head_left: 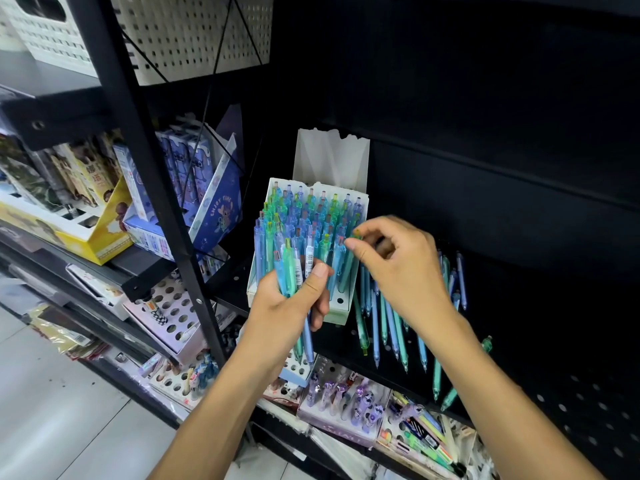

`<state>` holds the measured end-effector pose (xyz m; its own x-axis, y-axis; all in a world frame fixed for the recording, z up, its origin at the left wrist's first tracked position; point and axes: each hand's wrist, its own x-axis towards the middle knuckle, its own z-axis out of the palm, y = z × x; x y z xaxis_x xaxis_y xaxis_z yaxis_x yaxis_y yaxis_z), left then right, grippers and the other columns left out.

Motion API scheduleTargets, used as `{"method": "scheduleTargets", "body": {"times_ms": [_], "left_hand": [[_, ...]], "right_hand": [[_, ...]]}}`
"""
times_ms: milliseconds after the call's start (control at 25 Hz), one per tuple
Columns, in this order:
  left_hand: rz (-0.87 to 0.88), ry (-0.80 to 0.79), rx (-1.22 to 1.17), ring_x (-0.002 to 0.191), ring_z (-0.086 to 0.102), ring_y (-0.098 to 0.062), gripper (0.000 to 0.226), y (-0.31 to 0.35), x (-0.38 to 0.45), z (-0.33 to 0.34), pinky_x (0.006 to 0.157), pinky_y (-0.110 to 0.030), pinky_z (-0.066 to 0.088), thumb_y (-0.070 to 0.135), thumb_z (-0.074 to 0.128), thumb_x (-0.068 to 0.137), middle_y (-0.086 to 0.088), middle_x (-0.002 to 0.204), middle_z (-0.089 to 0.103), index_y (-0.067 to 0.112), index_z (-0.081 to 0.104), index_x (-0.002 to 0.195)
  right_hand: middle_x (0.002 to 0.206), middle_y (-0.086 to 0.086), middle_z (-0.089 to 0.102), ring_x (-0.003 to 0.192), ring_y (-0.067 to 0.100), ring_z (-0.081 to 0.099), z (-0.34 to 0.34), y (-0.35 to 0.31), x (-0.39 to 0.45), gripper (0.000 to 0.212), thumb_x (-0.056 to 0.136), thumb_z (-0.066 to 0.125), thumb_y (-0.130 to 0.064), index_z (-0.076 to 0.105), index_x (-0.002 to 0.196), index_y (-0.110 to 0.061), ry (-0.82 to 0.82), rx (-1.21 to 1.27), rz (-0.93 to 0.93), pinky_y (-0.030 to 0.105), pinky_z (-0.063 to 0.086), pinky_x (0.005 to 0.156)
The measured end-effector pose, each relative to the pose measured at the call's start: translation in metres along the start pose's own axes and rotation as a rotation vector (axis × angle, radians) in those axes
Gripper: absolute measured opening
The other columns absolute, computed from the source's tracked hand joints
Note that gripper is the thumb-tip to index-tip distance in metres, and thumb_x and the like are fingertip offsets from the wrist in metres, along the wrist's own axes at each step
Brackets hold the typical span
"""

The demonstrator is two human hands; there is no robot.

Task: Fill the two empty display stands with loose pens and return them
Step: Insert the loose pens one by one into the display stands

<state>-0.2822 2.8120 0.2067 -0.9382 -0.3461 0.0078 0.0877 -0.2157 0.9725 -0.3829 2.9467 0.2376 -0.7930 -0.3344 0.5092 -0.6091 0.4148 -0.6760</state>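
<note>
A white display stand point(341, 311) stands on the black shelf, packed with rows of blue and green pens point(308, 213). My left hand point(294, 306) grips a bunch of blue and green pens point(294, 268) in front of the stand's lower left. My right hand point(398, 268) hovers at the stand's right side, thumb and forefinger pinching the top of a green pen point(356, 233) in the stand. Several loose pens point(391, 327) lie on the shelf to the right, partly hidden under my right wrist.
A black upright post point(152, 188) runs left of the stand. Boxed stationery point(194, 181) fills the left shelves. Perforated pen trays point(173, 317) and purple character pens point(346, 396) sit on the lower shelf. A white basket point(194, 32) stands on top. Pale floor tiles point(52, 410) show at bottom left.
</note>
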Motion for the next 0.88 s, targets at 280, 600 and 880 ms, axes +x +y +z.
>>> {"method": "scheduleTargets", "body": {"times_ms": [280,600,880], "left_hand": [[0.012,-0.265,0.007,0.048,0.046,-0.018,0.033,-0.003,-0.005,0.007,0.051,-0.029,0.042,0.044,0.068,0.085,-0.005,0.057,0.054,0.012,0.06,0.078],[0.081,0.239,0.035,0.046,0.043,-0.012,0.023,0.001,-0.004,-0.018,0.042,-0.023,0.038,0.031,0.056,0.094,0.002,0.055,0.053,0.008,0.06,0.09],[0.112,0.304,0.021,0.046,0.038,-0.011,0.025,0.002,-0.001,-0.023,0.044,-0.025,0.032,0.029,0.057,0.098,0.002,0.054,0.047,0.006,0.064,0.093]], "right_hand": [[0.073,0.007,0.063,0.055,0.02,0.054,-0.005,-0.037,-0.02,0.003,0.087,0.074,-0.016,0.075,0.085,-0.019,-0.175,0.444,0.105,0.029,0.048,0.052],[0.08,0.002,0.069,0.062,0.015,0.066,-0.04,-0.01,-0.006,0.007,0.094,0.064,-0.008,0.069,0.095,-0.014,0.296,0.521,0.148,0.023,0.055,0.058],[0.08,-0.005,0.068,0.071,0.019,0.069,-0.007,-0.002,-0.018,0.01,0.092,0.068,-0.015,0.07,0.096,-0.024,0.159,0.363,0.091,0.036,0.061,0.067]]}}
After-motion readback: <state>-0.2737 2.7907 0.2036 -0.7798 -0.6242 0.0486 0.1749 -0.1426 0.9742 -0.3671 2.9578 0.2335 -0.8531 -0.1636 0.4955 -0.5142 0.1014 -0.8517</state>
